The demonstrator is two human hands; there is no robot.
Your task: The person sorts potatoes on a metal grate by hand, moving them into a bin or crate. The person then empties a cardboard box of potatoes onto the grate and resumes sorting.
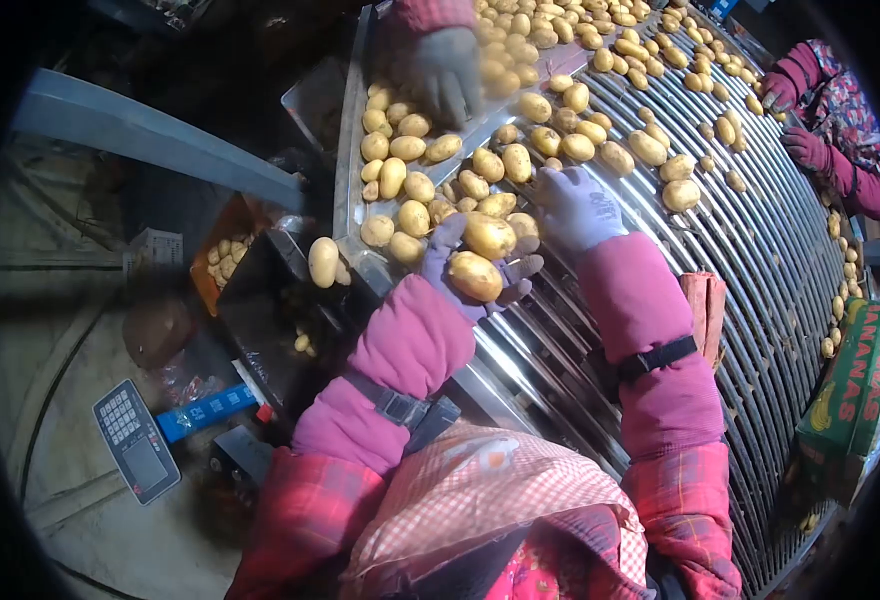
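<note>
My left hand point(442, 262), in a lavender work glove, cups yellow potatoes from below. The front potato point(475, 276) rests in its palm with fingertips showing past it, and a larger potato point(489, 236) lies just behind against the hand. My right hand point(578, 208), in a pale printed glove, is over the metal bars with its fingers curled down. Potatoes point(517, 163) lie just beyond its knuckles; whatever its fingers enclose is hidden. Both hands are at the near end of a sloping roller grader point(660, 265), beside a metal side channel full of potatoes point(392, 178).
A co-worker's grey-gloved hand point(448, 75) is blurred over the potatoes at the top. Another person's red-gloved hands point(808, 148) are at the far right edge. A green banana box point(845, 390) stands right, a scale display point(137, 441) lower left, an orange crate point(222, 260) left.
</note>
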